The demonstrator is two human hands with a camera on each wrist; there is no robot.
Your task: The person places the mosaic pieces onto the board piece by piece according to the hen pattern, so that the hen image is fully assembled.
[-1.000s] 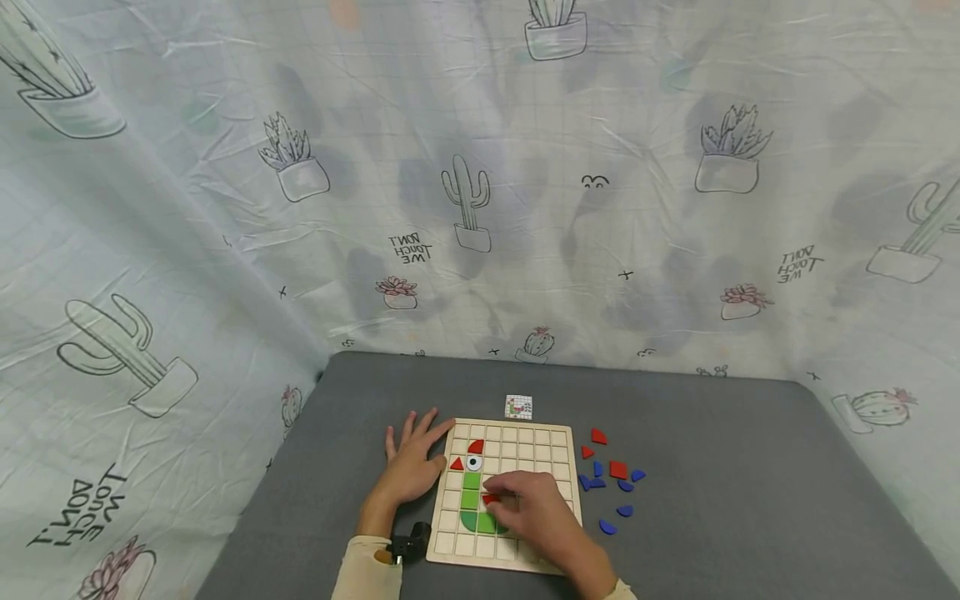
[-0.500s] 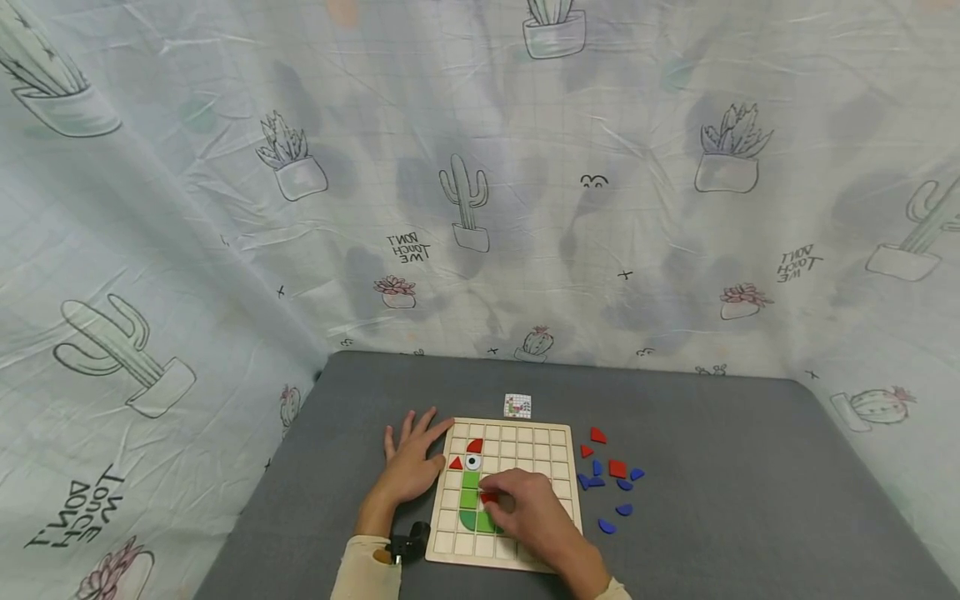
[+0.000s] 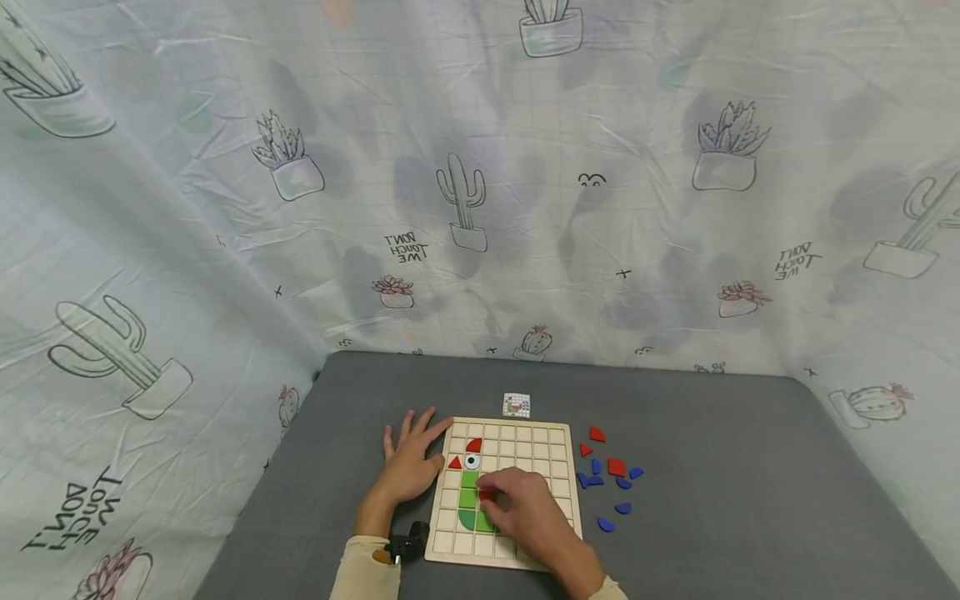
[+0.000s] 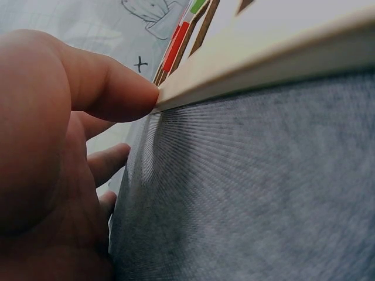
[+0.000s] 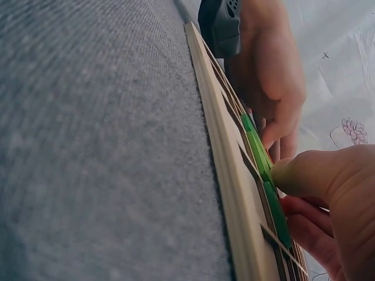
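Observation:
A square wooden grid board lies on the grey table. My right hand is over its middle, thumb and fingertips pinching a small red piece beside the green squares; the piece's full shape is hidden. On the board sit a red quarter-round, a white eye tile, a red triangle, two light green squares in a column, a dark green quarter-round and another green square. At the board's left, my left hand rests with spread fingers, thumb against the edge.
Right of the board lie loose pieces: a red square, a red quarter-round, a red triangle and several blue pieces. A small printed pattern card lies behind the board. A cactus-print curtain surrounds the table.
My right fingertips have shifted slightly left over the board, toward the green squares, with the red piece still between them. My left hand stays at the board's edge.

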